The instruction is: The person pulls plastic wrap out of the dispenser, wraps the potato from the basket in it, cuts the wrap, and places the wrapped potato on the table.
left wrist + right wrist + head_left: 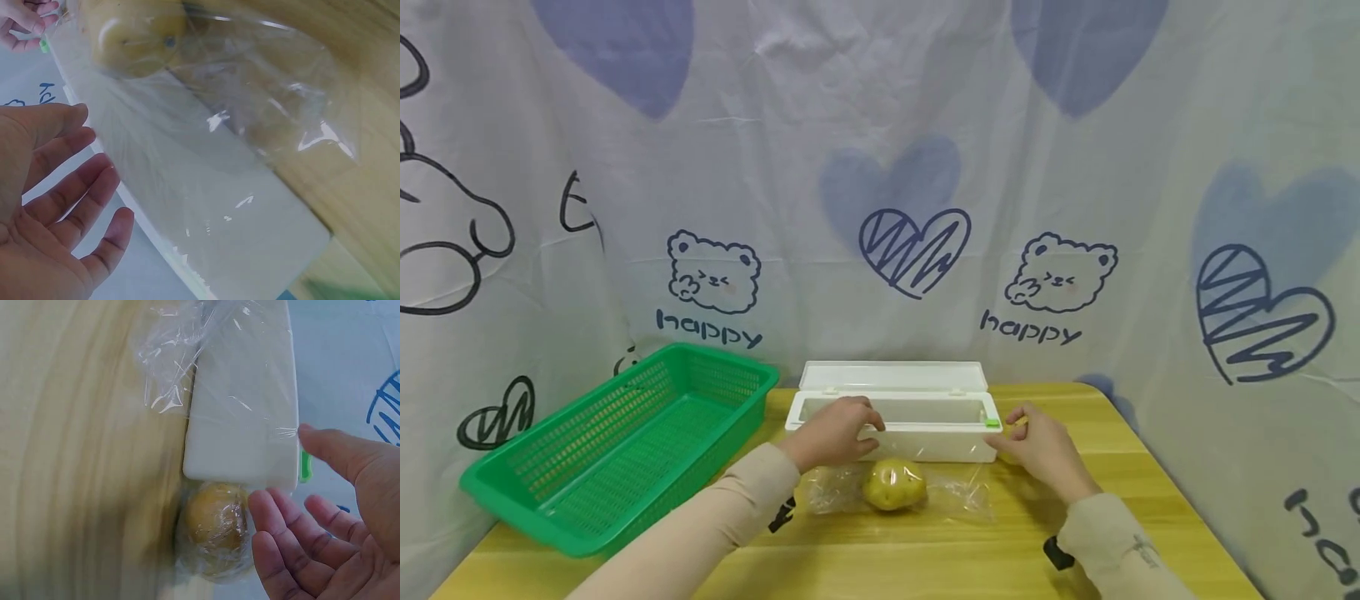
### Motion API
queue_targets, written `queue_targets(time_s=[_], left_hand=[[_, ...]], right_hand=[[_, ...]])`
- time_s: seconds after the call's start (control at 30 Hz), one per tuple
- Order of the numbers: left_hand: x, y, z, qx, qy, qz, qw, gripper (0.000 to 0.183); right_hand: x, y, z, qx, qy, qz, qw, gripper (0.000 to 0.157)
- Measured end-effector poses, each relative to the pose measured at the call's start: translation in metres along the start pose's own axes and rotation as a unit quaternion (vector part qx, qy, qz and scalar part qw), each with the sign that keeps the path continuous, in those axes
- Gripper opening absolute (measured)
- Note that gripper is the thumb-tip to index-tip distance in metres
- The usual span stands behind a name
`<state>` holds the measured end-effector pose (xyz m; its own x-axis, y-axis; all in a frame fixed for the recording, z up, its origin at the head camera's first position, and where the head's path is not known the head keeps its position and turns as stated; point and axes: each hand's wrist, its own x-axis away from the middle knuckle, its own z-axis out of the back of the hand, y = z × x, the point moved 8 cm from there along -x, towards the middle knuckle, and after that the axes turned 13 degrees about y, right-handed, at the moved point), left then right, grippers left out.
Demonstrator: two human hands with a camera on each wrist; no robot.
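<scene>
A white cling film dispenser box (917, 446) stands on the table with its lid raised. Clear cling film (955, 492) hangs down its front and spreads about a potato (893, 485); whether film lies over or under the potato I cannot tell. My left hand (842, 429) hovers at the box's front rim, fingers loosely bent and apart, nothing visible between them in the left wrist view. By the box's right end is my right hand (1037, 446), fingers relaxed, thumb close to the rim. Beside that end sits a second potato (219, 528), wrapped in film, near the right fingertips.
To the left stands a green plastic basket (617, 467) with perforated walls. A small bright green piece (992, 423) sits on the box's right front corner. Behind the wooden table (865, 567) hangs a printed curtain (790, 167).
</scene>
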<state>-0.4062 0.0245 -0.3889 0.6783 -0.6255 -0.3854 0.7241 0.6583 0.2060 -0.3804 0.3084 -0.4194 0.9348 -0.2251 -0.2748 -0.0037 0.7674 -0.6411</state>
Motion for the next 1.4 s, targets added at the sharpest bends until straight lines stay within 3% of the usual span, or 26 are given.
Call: queue_targets(time_s=[0.1, 0.23, 0.6, 0.87, 1.13, 1.4], left_hand=[[-0.002, 0.002, 0.002, -0.005, 0.000, -0.016, 0.9999, 0.015], [-0.007, 0.004, 0.003, -0.008, -0.003, -0.029, 0.9995, 0.009], [-0.020, 0.006, 0.003, -0.023, -0.032, -0.020, 0.9990, 0.004], [-0.050, 0.019, 0.000, -0.019, -0.022, -0.005, 0.9996, 0.006], [-0.091, 0.054, -0.025, 0.029, -0.011, 0.014, 0.9994, 0.008], [-0.113, 0.082, -0.052, 0.038, 0.017, 0.034, 0.9985, 0.012]], right_hand=[[-0.004, -0.007, -0.003, 0.018, -0.002, 0.014, 1.000, 0.062], [-0.007, -0.012, -0.008, 0.055, 0.002, 0.038, 0.998, 0.067], [-0.009, -0.015, -0.008, 0.080, 0.021, 0.080, 0.993, 0.053], [-0.011, -0.014, -0.009, 0.062, 0.023, 0.084, 0.994, 0.050], [-0.013, -0.015, -0.009, 0.047, 0.025, 0.095, 0.994, 0.048], [-0.015, -0.011, -0.010, 0.032, 0.024, 0.098, 0.994, 0.036]])
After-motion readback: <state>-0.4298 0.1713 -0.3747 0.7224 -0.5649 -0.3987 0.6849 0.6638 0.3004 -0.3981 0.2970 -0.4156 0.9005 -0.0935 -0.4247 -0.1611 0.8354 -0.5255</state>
